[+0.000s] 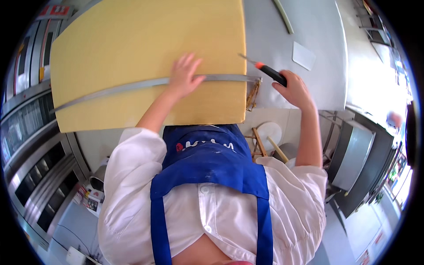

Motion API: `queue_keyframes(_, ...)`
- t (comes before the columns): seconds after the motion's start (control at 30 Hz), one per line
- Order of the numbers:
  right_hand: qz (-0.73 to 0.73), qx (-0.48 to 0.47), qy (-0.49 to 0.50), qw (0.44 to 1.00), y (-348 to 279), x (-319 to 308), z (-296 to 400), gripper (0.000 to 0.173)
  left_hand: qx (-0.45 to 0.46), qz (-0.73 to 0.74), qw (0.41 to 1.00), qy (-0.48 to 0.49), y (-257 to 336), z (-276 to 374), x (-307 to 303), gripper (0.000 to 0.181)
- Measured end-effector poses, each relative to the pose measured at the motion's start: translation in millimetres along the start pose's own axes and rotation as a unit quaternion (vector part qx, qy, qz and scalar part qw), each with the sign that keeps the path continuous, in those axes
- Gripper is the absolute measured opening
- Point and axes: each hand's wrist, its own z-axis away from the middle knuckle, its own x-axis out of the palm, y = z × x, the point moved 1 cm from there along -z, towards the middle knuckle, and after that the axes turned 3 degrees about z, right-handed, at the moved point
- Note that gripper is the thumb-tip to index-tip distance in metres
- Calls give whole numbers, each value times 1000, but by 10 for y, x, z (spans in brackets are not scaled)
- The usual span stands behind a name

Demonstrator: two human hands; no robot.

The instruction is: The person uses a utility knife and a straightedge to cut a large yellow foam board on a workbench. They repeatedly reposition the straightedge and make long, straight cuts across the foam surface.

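Observation:
A large smooth yellow sheet [132, 49], which looks like dough, spreads over the table before me. Across its near part lies a long metal ruler [132, 84], with a tied cord [253, 95] at its right end. My left hand [185, 74] is over the ruler, palm down and fingers apart; whether it presses on it I cannot tell. In my right hand [295, 87] is a black-handled knife [271, 74] with an orange collar. Its thin blade points up and left, over the sheet's right edge.
On the grey tabletop [318, 89] to the right lie a white plastic scraper [303, 55] and a pale narrow strip [284, 16]. Oven-like steel equipment [43, 179] lines the left side. Below the table are a wooden stool [259, 140] and a white round lid [269, 131].

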Motion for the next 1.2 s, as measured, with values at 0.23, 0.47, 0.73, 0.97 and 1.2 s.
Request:
queue_keyframes(0.23, -286, 210, 166, 920, 356, 1475, -104, 32, -245, -104, 959, 101, -1289, 1844, -632, 73)
queue_keyframes(0.47, -403, 269, 217, 848, 362, 1766, -186, 27, -289, -141, 940, 114, -1580, 1969, -821, 73)
queue_keyframes(0.73, -429, 287, 238, 823, 382, 1845, -199, 25, -279, -168, 943, 71, -1780, 1886, -819, 67)
queue_keyframes(0.97, -424, 312, 261, 809, 326, 1917, -163, 28, -246, -172, 952, 65, -1863, 1955, -911, 63)
queue_keyframes(1.2, -357, 292, 308, 832, 399, 1995, -191, 29, -223, -186, 956, 54, -1889, 1964, -988, 60)
